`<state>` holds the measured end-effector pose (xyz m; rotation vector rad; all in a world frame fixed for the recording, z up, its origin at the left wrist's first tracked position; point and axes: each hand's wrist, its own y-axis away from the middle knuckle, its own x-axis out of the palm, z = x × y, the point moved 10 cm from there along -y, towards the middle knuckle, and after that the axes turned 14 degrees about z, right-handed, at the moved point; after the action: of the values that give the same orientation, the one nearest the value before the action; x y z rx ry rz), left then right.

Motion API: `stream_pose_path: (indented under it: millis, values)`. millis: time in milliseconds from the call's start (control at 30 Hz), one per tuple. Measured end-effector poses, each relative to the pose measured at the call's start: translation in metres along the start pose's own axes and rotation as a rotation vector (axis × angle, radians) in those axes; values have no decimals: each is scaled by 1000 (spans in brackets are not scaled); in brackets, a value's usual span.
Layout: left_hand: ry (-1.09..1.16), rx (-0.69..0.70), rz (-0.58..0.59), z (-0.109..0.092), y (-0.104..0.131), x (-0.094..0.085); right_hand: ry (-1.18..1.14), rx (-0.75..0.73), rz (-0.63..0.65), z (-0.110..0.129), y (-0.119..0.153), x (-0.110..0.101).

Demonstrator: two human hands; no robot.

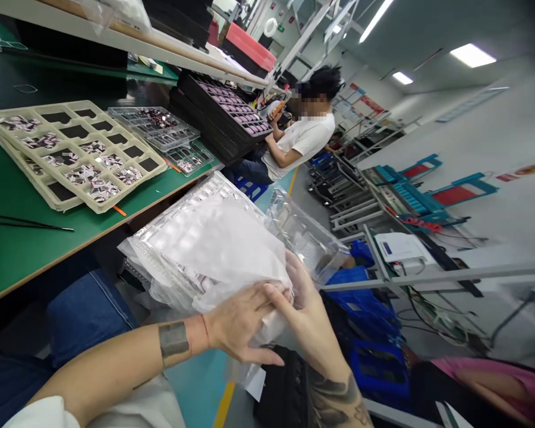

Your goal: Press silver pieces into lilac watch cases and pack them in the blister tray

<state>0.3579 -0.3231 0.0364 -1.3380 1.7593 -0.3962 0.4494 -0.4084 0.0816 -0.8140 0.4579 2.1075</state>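
A stack of clear plastic trays [178, 229] sits beside the green table's edge, with a translucent white plastic bag [232, 244] over its top. My left hand [243, 321] lies at the near end of the bag, its thumb stretched out away from the fingers. Just right of it, my right hand [305, 303] grips the bag's near corner, thumb on top and fingers partly behind the plastic. Both hands touch at the corner. Small light parts show faintly under the bag's near edge.
On the green table [147, 205] lie beige trays of small parts [84, 154], clear trays [160, 128] and black tweezers [31, 224]. Black trays with pink pieces [232, 107] stand further back. A person [301, 134] sits beyond. Blue crates [365, 309] are at the right.
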Motion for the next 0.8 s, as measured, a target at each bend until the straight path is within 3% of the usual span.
stream_pose_path:
  millis: [133,233,333,500,667,800]
  values:
    - [-177,123,208,-7,8,10,59,67,-116,-26,20,-18]
    - [-220,103,200,-9,28,-4,248,85,-267,-35,39,-33]
    - [-238,-19,99,-3,58,-30,409,110,-479,-32,64,-58]
    - [-453,-402,33,40,102,-65,488,127,-650,-23,86,-106]
    - [-539,-490,113,65,119,-61,427,174,-770,-31,86,-154]
    - [-569,-534,135,69,128,-54,378,172,-728,-41,78,-165]
